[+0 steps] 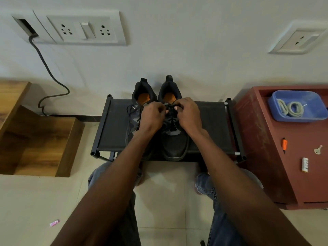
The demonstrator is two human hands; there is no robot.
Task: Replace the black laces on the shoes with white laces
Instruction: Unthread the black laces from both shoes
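Shoes (174, 139): black pair w/ orange insoles, on rack (213, 125) under your fingers.
Black lace (170, 110): knotted, between your fingertips.
L hand (153, 115): pinching lace.
R hand (188, 112): pinching lace too.
White laces (291, 108): coiled in blue tray (316, 102), well right of your fingers.

I take this for a room in a home: a pale painted wall with white switch-and-socket plates (79, 29), beige floor tiles (168, 197), a low black fabric shoe rack (113, 132), a reddish-brown wooden cabinet (262, 142), and wood-grain furniture (35, 139).

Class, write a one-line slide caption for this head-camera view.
Both hands, left hand and right hand, pinch the black lace on the right shoe; white laces wait in a blue tray.
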